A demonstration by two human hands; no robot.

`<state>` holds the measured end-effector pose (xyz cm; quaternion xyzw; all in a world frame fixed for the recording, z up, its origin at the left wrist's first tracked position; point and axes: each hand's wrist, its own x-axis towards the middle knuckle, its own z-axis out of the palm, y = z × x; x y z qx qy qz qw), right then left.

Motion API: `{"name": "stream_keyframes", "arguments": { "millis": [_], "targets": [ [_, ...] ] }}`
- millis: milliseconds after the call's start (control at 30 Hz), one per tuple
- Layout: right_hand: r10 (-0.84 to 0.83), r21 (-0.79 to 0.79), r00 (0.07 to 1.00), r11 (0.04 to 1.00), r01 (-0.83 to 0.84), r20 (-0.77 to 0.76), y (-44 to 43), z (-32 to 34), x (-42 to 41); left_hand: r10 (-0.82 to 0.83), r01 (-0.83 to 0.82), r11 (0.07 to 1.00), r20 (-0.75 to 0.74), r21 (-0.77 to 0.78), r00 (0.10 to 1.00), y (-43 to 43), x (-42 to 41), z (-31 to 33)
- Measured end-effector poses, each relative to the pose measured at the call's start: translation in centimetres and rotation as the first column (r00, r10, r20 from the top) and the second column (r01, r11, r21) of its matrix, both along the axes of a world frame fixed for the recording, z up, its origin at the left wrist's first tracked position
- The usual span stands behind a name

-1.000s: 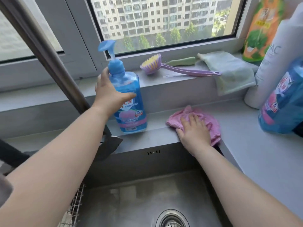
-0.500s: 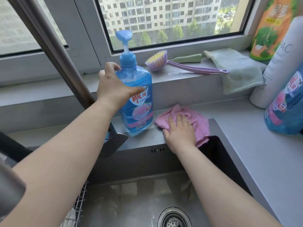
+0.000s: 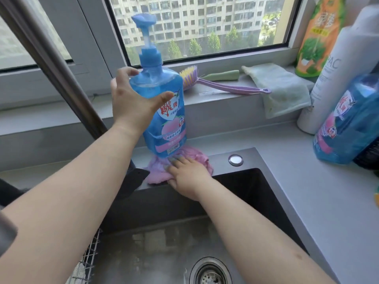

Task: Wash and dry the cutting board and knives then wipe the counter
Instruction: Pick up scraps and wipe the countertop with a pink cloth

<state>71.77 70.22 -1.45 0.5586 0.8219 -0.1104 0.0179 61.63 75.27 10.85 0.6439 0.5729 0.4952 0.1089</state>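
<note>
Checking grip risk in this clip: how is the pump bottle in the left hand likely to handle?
The pump bottle looks nearly full of blue liquid, so probably heavy for its size. It is tall with a long pump on top, so likely tippy once set down. The left hand wraps smooth plastic beside a sink, so it may be slippery if wet.

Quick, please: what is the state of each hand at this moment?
Left hand: grip closed around the blue soap bottle.
Right hand: open, flat, pressing the pink cloth.
</note>
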Motion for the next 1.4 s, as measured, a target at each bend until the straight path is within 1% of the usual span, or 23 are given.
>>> {"name": "stream_keyframes", "arguments": {
  "millis": [100,200,233,300,333,400,500,533,667,767,833,933,1000,1067,1133,1200,1267,1300,1333,1400],
  "targets": [
    [-0.162,-0.055,0.987,0.985,0.163,0.022,0.1,1.3,4.6,-0.034,0.034,0.999,-0.01,0.003,0.999,-0.7,0.7,-0.9],
    [-0.349,-0.108,0.935,0.929,0.353,0.061,-1.1,1.4,11.0,-0.022,0.022,0.999,0.013,-0.029,1.0,-1.0,0.9,-1.7],
    [-0.423,-0.108,0.905,0.899,0.424,0.04,-1.8,1.3,13.0,-0.014,0.015,0.999,0.024,-0.046,1.0,-0.9,0.9,-2.0],
    [-0.562,-0.098,0.825,0.825,0.556,-0.052,-3.2,1.3,16.3,-0.01,0.012,0.996,0.025,-0.092,1.0,-1.1,1.1,-2.3],
    [-0.613,-0.097,0.785,0.79,0.606,-0.091,-3.9,1.3,17.4,-0.014,0.016,0.993,0.018,-0.116,1.0,-1.1,1.3,-2.3],
    [-0.685,-0.115,0.72,0.729,0.675,-0.11,-5.3,1.5,19.0,-0.028,0.026,0.986,-0.005,-0.162,1.0,-1.1,1.6,-2.1],
    [-0.714,-0.155,0.693,0.699,0.698,-0.1,-7.5,1.7,20.2,-0.048,0.031,0.972,-0.067,-0.231,0.997,-1.1,1.6,-1.3],
    [-0.72,-0.164,0.684,0.694,0.701,-0.117,-8.3,1.6,20.3,-0.052,0.028,0.968,-0.09,-0.251,0.995,-1.2,1.4,-1.1],
    [-0.761,-0.166,0.604,0.644,0.746,-0.237,-12.5,1.1,19.3,-0.081,0.027,0.95,-0.161,-0.312,0.984,-1.9,0.5,-1.0],
    [-0.733,-0.169,0.638,0.677,0.716,-0.234,-16.8,0.9,18.0,-0.075,0.013,0.962,-0.218,-0.274,0.973,-3.8,0.2,-1.1],
    [-0.712,-0.187,0.659,0.701,0.689,-0.243,-20.1,1.0,17.2,-0.095,0.038,0.975,-0.254,-0.221,0.963,-6.2,0.4,-1.3],
    [-0.714,-0.205,0.65,0.699,0.685,-0.261,-25.9,1.2,15.9,-0.222,0.192,0.972,-0.271,-0.135,0.937,-11.2,0.9,-2.3],
    [-0.733,-0.203,0.617,0.675,0.709,-0.286,-30.2,1.3,14.9,-0.334,0.308,0.941,-0.265,-0.138,0.904,-15.1,1.1,-3.3],
    [-0.762,-0.205,0.558,0.634,0.745,-0.33,-34.5,1.2,14.3,-0.432,0.401,0.901,-0.252,-0.167,0.866,-18.9,1.0,-4.6],
    [-0.794,-0.231,0.497,0.587,0.776,-0.35,-38.2,1.3,13.8,-0.52,0.487,0.852,-0.205,-0.191,0.829,-22.2,0.3,-5.7],
    [-0.831,-0.251,0.425,0.525,0.814,-0.36,-40.9,1.3,13.5,-0.565,0.53,0.82,-0.16,-0.217,0.809,-25.0,-1.1,-6.8],
    [-0.853,-0.215,0.376,0.469,0.857,-0.363,-42.3,1.1,12.6,-0.584,0.533,0.799,-0.147,-0.279,0.799,-27.7,-3.0,-7.8],
    [-0.859,-0.185,0.378,0.458,0.87,-0.346,-42.6,0.7,11.9,-0.595,0.536,0.785,-0.137,-0.312,0.792,-29.1,-4.1,-8.3],
    [-0.861,-0.157,0.402,0.464,0.872,-0.311,-42.7,0.5,10.8,-0.611,0.542,0.765,-0.127,-0.348,0.781,-30.5,-5.4,-8.8],
    [-0.831,-0.084,0.489,0.525,0.847,-0.267,-42.4,-0.4,7.5,-0.631,0.534,0.732,-0.124,-0.423,0.766,-33.4,-7.7,-9.6]
  ]
}}
